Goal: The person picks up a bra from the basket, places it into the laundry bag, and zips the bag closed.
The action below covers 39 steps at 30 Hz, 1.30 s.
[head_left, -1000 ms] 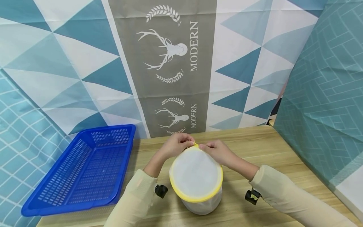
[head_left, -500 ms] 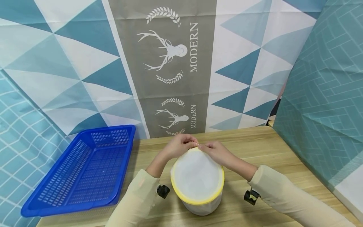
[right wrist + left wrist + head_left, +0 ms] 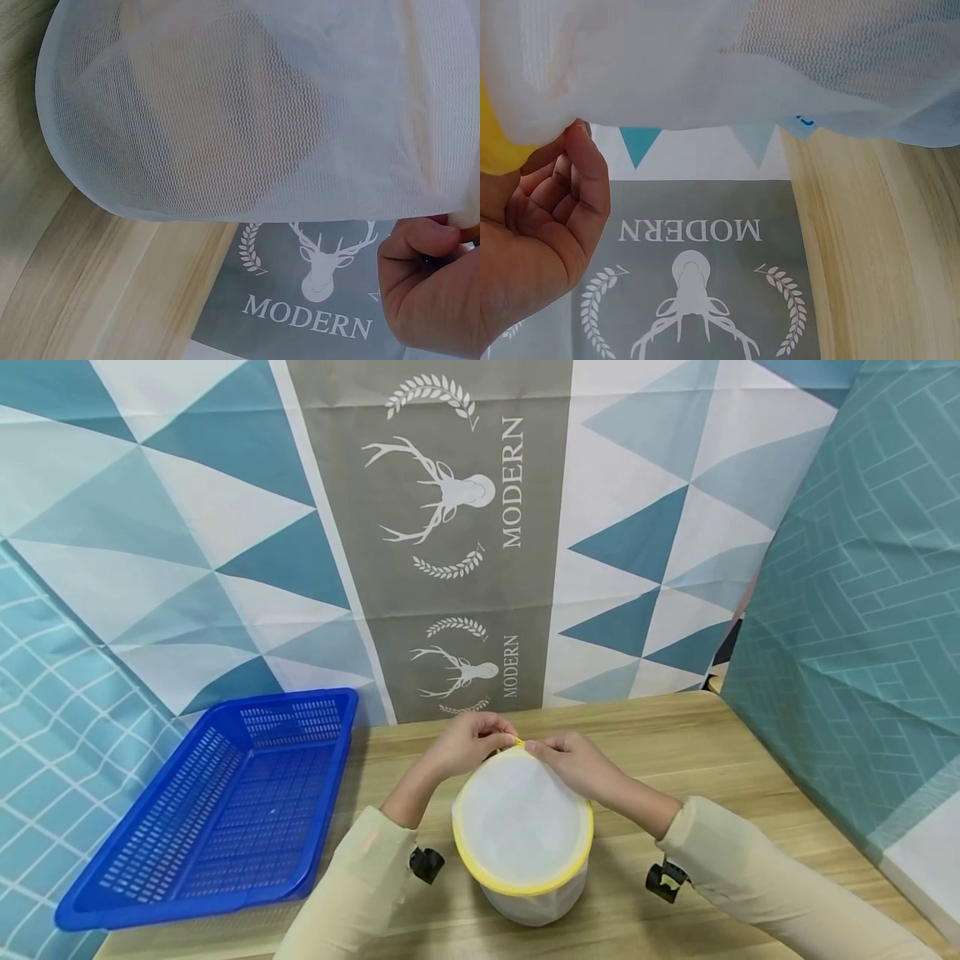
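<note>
A white mesh laundry bag [image 3: 523,822] shaped like a short drum, with yellow trim round its top, stands between my hands over the table. At its far edge my left hand [image 3: 468,745] pinches the yellow trim or zip with thumb and fingers. My right hand [image 3: 573,764] pinches the same edge just to the right, and a short bit of yellow shows between the two hands. Curled fingers of the left hand [image 3: 551,217] show in the left wrist view, and the right hand's thumb [image 3: 435,236] in the right wrist view. Whether a zip pull is held is too small to tell.
A blue plastic basket [image 3: 262,810] with slotted walls sits at the left of the wooden table [image 3: 660,877]. Patterned cloth [image 3: 465,527] hangs behind the table, and a teal sheet [image 3: 855,635] hangs at the right.
Over the last second the bag has shifted slightly to the right. The left fingertips moved close to the right hand, then drew back slightly left, showing the yellow bit again.
</note>
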Tool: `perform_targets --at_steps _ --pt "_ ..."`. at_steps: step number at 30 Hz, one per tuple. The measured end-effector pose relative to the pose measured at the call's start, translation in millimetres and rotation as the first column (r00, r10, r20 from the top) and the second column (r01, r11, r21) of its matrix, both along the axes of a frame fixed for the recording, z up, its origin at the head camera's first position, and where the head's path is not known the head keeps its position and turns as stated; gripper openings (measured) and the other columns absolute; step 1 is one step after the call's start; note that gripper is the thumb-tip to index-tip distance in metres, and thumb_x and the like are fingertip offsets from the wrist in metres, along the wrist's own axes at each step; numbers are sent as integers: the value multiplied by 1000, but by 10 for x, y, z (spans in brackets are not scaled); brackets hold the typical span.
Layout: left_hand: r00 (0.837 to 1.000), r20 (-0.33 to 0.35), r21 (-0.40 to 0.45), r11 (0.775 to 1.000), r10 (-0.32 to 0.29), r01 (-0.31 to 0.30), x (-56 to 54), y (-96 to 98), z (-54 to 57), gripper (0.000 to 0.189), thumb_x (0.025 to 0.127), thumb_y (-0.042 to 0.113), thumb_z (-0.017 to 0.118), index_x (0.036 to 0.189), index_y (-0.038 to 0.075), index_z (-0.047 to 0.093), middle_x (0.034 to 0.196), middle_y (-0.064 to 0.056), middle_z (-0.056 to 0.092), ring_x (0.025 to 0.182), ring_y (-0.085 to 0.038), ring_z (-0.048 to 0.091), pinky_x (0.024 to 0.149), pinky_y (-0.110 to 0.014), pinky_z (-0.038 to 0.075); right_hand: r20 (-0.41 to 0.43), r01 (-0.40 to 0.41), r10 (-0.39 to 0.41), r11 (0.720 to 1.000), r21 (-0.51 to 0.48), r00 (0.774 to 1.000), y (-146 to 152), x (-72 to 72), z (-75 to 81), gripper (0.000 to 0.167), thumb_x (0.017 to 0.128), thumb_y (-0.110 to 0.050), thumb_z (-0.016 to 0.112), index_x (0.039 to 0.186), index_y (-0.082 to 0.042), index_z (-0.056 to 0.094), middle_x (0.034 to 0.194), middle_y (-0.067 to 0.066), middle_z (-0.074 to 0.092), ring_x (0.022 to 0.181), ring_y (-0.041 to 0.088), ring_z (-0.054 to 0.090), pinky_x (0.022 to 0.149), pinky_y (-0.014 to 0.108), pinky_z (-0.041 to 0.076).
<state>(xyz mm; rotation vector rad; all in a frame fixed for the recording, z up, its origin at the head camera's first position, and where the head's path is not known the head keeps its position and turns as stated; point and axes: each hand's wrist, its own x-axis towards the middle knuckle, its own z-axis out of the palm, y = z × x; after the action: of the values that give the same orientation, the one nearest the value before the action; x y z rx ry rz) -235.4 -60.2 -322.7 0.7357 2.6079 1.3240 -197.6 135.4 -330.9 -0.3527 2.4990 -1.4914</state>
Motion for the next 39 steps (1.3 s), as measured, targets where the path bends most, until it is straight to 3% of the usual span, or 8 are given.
perform_targets --at_steps 5,11,20,39 --pt "1000 3 -2 1000 -6 6 11 -15 24 11 91 16 61 92 7 68 79 -4 66 64 -9 54 60 -23 46 5 0 1 1000 -13 1000 3 -5 6 38 97 -35 48 96 -4 70 78 5 68 60 13 63 55 31 53" --pt "999 -31 -38 999 -38 37 20 3 57 11 92 16 60 90 9 68 80 -3 66 64 -9 53 59 -22 45 2 -58 59 997 -58 998 -14 -11 18 41 98 -34 45 108 -1 67 85 9 68 63 12 64 58 31 54" --pt "999 -20 -25 999 -41 41 8 -6 17 11 92 15 60 89 8 68 80 -3 65 64 -9 53 59 -22 46 -21 -26 26 1000 5 999 -23 13 30 40 98 -34 46 106 -2 69 83 8 69 61 12 63 55 30 53" --pt "1000 -26 -36 999 -13 12 -5 -29 13 11 92 17 60 92 9 68 83 -3 67 67 -9 55 61 -22 47 12 2 -2 999 -33 1000 -29 0 34 39 99 -37 44 106 -6 67 79 5 64 60 12 59 58 30 51"
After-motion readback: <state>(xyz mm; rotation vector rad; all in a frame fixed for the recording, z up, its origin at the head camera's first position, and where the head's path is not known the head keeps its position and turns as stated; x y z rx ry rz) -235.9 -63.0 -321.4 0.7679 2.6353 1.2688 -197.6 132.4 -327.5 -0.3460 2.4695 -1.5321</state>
